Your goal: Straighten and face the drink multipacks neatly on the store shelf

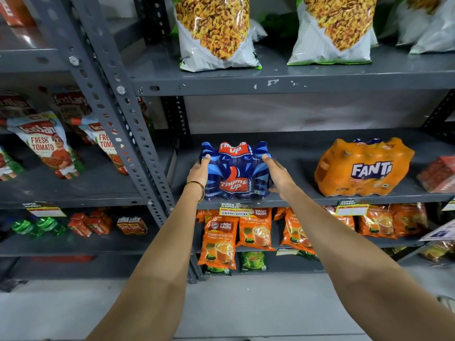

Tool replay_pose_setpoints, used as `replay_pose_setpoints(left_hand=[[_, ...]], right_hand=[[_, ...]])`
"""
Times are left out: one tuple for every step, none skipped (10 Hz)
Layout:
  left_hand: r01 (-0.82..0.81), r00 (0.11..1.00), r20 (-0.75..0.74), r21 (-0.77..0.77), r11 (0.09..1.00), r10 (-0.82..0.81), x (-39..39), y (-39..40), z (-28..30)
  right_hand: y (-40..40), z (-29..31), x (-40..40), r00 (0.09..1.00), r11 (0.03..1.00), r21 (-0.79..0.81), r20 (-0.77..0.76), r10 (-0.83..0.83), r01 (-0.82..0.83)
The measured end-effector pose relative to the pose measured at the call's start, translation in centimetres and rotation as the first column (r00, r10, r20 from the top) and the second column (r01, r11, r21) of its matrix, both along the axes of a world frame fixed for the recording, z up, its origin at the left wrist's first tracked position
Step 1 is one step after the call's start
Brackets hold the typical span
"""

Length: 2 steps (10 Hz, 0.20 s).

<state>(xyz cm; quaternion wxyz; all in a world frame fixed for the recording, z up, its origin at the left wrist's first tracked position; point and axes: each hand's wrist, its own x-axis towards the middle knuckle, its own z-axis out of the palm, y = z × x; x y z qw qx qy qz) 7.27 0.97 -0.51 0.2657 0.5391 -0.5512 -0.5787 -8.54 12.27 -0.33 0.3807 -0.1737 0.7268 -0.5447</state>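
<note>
1. Head view: the left hand (200,171) and right hand (277,173) are clasping the sides of the blue Thums Up multipack (235,172), which is sitting at the shelf (307,200) front edge.
2. It is probably weighing heavily, with slick, yielding shrink-wrap; gripping low on both flanks is looking safest.
3. The Fanta multipack (363,168) is sitting untouched, well right.

Centre shelf: 1 Thums Up multipack (234,172), 1 Fanta multipack (363,168). Upper right: 2 full snack bags (214,33), more cut off at edge. Left: 2 Kissan tomato pouches (46,143) clearly visible. Below centre: about 5 orange Wagh Bakri tea packs (219,239). Lower left: 2 green bottles (37,226).
</note>
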Motion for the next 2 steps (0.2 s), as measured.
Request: replay_pose_setpoints(left_hand=[[-0.042, 0.998, 0.036, -0.028, 0.999, 0.043, -0.3, 0.0, 0.0], [-0.11, 0.955, 0.248, -0.212, 0.971, 0.162, -0.1, 1.3, 0.6]], right_hand=[[0.1, -0.1, 0.0, 1.0, 1.0, 0.003, 0.014, 0.014, -0.014], [0.3, -0.9, -0.2, 0.998, 1.0, 0.005, -0.061, -0.026, 0.026]])
